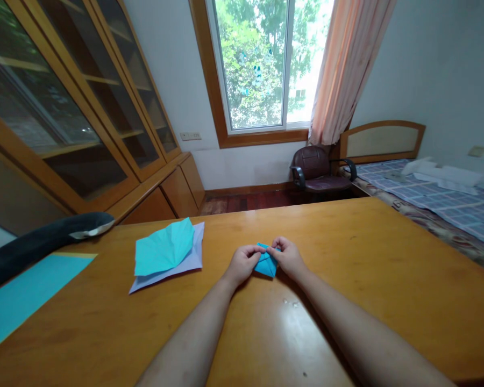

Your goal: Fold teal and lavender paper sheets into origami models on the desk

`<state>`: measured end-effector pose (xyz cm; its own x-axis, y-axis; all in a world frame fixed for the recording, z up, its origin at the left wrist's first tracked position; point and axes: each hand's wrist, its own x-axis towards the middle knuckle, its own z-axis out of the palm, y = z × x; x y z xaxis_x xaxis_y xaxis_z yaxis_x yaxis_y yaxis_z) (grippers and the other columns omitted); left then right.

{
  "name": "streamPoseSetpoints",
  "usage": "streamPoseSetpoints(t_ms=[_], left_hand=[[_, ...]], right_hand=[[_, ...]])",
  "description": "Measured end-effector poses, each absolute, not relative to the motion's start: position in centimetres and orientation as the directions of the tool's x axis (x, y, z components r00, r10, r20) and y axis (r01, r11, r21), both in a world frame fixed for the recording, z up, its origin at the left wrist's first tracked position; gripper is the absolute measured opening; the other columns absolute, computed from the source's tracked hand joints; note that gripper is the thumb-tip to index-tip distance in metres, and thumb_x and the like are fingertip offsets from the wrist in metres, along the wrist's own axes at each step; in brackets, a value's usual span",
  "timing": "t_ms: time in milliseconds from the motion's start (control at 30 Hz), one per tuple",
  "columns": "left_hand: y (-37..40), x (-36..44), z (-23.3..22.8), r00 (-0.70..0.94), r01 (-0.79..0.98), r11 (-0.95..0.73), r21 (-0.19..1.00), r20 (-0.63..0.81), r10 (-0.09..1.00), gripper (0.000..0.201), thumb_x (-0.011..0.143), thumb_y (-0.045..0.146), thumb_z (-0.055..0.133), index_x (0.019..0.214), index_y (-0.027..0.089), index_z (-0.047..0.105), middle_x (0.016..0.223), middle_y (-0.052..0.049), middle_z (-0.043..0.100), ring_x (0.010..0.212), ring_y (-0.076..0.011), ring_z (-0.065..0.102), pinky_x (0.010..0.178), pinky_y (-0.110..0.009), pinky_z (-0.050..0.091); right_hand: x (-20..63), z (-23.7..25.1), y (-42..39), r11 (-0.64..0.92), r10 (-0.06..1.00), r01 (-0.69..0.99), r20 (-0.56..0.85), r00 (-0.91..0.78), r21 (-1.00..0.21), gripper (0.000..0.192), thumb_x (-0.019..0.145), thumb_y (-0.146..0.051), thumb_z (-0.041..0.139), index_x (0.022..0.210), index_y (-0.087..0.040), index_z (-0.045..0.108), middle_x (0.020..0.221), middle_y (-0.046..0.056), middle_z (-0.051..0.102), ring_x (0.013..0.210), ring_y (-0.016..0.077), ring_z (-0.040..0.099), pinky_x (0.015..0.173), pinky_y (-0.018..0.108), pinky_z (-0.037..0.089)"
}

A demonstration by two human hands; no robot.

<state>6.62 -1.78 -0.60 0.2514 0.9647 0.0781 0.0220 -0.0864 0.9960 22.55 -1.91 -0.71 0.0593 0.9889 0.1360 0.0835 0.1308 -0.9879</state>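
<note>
A small piece of folded blue paper (267, 265) rests on the wooden table between my hands, one corner pointing toward me and crease lines across its face. My left hand (244, 263) pinches its upper left edge between thumb and fingers. On the other side, my right hand (287, 255) has its thumb and fingertips closed on the upper right edge. Both thumbs almost meet near the top of the paper. The fingers hide part of that top edge.
Left of my hands, a creased turquoise sheet (165, 248) lies over a lilac sheet (175, 275) on the table (367, 279). A flat blue sheet (28, 295) and a dark, long padded object (44, 236) are at far left. Beyond stand an armchair (317, 169) and a bed (435, 185).
</note>
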Motion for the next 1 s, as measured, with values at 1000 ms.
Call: streamPoseSetpoints(t_ms=[1000], left_hand=[[-1.69,6.34,-0.19,0.241,-0.017,0.005,1.000,-0.001,0.971,0.027,0.055,0.019,0.076,0.081,0.014,0.071,0.078,-0.003,0.070,0.066,-0.0140,0.060,0.064,-0.026,0.048]], right_hand=[[22.58,-0.60,-2.04,0.050,0.996,-0.034,0.052,-0.075,-0.998,0.023,0.063,-0.036,0.060,0.072,-0.022,0.045,0.050,-0.010,0.040,0.046,0.0084,0.034,0.045,0.021,0.028]])
